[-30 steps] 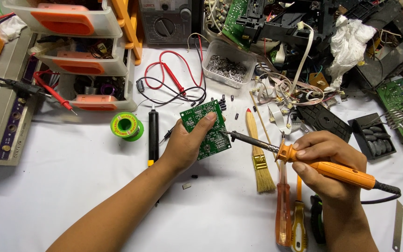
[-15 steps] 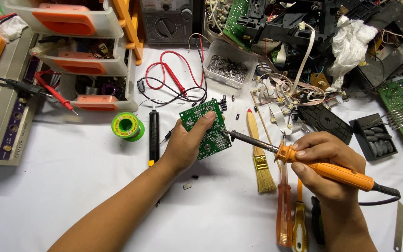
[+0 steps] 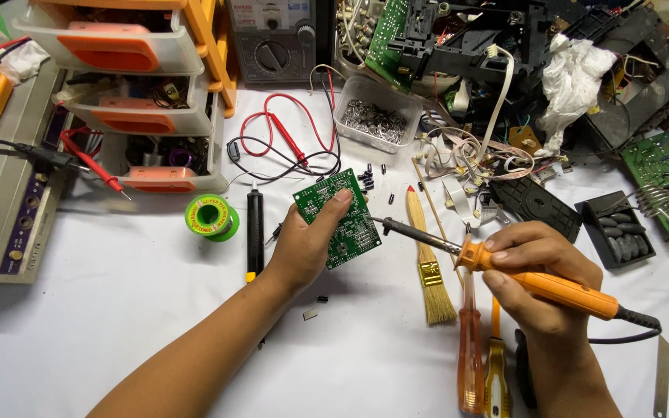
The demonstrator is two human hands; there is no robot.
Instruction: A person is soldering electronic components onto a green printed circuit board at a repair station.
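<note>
Left hand [image 3: 307, 246] grips a small green circuit board [image 3: 340, 217] — right hand [image 3: 540, 271] clasps an orange-handled soldering iron [image 3: 505, 271], tip just beside the board.

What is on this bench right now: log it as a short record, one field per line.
Left hand: holds a green circuit board tilted above the table
Right hand: grips an orange soldering iron, tip pointed at the board's right edge
Iron tip to board: close; contact cannot be told
Beside left hand: black desoldering pump, green solder spool
Between the hands: paintbrush
Below right hand: orange-handled screwdrivers
Behind: clear tub of small metal parts, red and black test leads
Surface: white table
</note>
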